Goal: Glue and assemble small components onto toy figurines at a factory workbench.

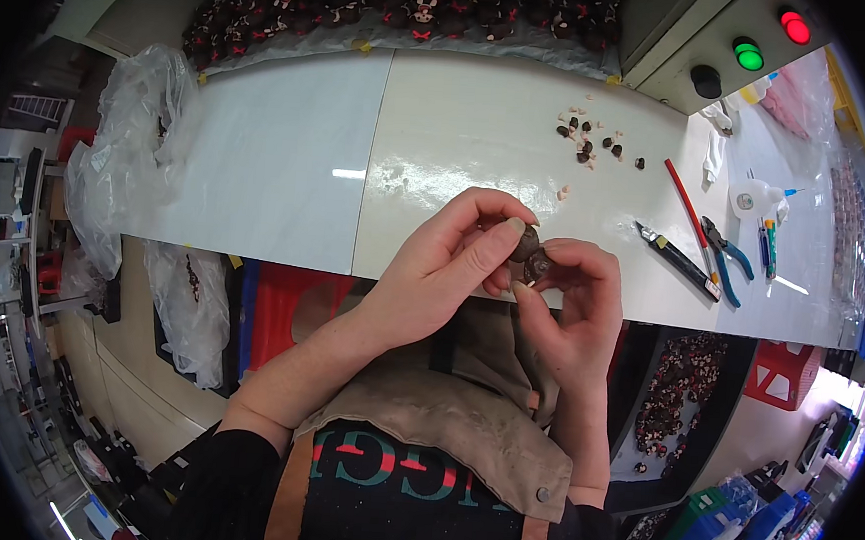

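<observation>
On my feed: grey metal control panel (669, 52) upper right, round red light (795, 26) and round green light (748, 55) both lit, round black knob (705, 82) beside green one. Crumpled clear plastic bag (138, 138) far left. Lower right, I see red plastic crate (786, 374); below it, blue plastic bin (698, 539). Translucent white bottle (749, 201) at right, blue tip.

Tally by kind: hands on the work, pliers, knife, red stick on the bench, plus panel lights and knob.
Hands: 2 (left hand, right hand), both on the dark-brown workpiece
Blue-handled pliers: 1
Black-handled knife: 1
Red stick: 1
Lights: 2 (red light, green light)
Black knob: 1
Total: 8, workpiece not counted
</observation>
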Demonstrator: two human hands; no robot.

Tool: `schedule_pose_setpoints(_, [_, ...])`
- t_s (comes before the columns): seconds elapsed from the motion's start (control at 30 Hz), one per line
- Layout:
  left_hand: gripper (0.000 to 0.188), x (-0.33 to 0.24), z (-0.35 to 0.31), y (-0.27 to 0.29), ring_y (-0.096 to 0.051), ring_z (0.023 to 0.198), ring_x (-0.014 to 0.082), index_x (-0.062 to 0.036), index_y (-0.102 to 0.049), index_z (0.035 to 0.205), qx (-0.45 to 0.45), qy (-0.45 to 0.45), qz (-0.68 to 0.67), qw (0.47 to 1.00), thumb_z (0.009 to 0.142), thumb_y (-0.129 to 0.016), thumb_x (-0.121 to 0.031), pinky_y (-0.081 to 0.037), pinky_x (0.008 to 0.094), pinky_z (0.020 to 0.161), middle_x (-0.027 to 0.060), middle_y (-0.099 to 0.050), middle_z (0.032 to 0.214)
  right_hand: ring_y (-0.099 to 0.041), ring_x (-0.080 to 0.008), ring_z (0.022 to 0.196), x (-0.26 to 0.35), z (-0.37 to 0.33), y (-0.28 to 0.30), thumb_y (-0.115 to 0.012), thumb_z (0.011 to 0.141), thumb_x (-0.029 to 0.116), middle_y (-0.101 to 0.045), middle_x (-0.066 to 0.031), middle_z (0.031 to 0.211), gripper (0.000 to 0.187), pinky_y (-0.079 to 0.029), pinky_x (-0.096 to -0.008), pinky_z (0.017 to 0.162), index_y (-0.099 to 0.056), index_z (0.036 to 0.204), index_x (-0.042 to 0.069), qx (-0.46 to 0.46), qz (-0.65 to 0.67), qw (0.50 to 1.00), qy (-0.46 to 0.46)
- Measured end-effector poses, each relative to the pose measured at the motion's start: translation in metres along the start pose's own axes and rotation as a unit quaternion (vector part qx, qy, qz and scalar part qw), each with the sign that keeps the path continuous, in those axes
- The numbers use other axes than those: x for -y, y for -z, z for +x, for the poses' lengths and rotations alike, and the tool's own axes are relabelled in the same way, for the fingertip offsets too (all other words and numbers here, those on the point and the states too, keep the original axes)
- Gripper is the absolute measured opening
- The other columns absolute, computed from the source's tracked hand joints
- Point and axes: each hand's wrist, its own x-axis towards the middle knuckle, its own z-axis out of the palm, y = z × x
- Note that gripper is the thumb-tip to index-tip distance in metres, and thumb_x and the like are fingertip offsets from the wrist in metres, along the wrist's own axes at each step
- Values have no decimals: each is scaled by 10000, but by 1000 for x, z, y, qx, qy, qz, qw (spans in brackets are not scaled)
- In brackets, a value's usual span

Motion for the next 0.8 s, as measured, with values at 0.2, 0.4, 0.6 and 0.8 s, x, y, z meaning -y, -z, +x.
schedule_pose_setpoints(0.2, [235,0,4,3,-507,685,60,-42,-497,1091,8,0,3,1000,997,-395,-232,-454,203,638,17,-542,854,-601,-128,832,-1,0,2,-685,721,-68,-561,-84,971,399,-512,-242,725,-487,1060,4,4,15,1000,13])
schedule_pose_setpoints(0.4, [237,-1,5,-1,-496,618,58,-32,-511,1038,-2,-4,15,1000,1000,-383,-228,-441,193,576,17,-542,800,-603,-133,828,-1,-1,2,-692,728,-65,-573,-82,946,392,-513,-253,736,-475,1048,-2,1,53,999,-11])
schedule_pose_setpoints(0.6, [239,-1,5,-3,-491,576,54,-32,-514,1014,-12,6,34,999,1001,-380,-229,-421,179,536,11,-545,758,-604,-132,830,-1,-2,2,-697,738,-53,-576,-83,945,372,-511,-255,747,-474,1032,-2,-14,75,997,-31])
schedule_pose_setpoints(0.8, [240,0,6,-2,-497,573,55,-32,-513,1017,-2,8,41,999,1001,-380,-231,-425,181,530,13,-545,755,-599,-131,830,-2,-3,3,-694,742,-49,-571,-85,959,371,-509,-255,750,-475,1038,-2,-16,81,995,-46])
